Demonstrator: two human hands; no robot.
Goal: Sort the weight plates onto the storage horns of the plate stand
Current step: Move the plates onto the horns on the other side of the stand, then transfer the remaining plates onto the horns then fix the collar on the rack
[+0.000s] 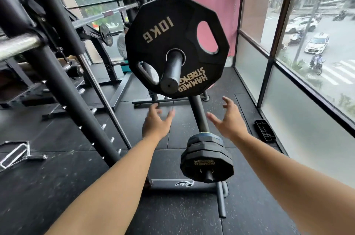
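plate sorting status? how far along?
Done: the 10KG plate sits on the upper horn, and a stack of small plates on the lower horn. In hand: nothing; left hand and right hand are open below the 10KG plate, not touching it. Left: no loose plates show, so cannot tell.

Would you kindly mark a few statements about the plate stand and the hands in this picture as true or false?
1. The 10KG plate sits on the upper horn. True.
2. Both hands grip that plate. False: the left hand and the right hand are open below it and touch nothing.
3. The lower horn carries no plates. False: it holds a stack of smaller plates.
4. The 10KG lettering on the plate reads upside down. True.
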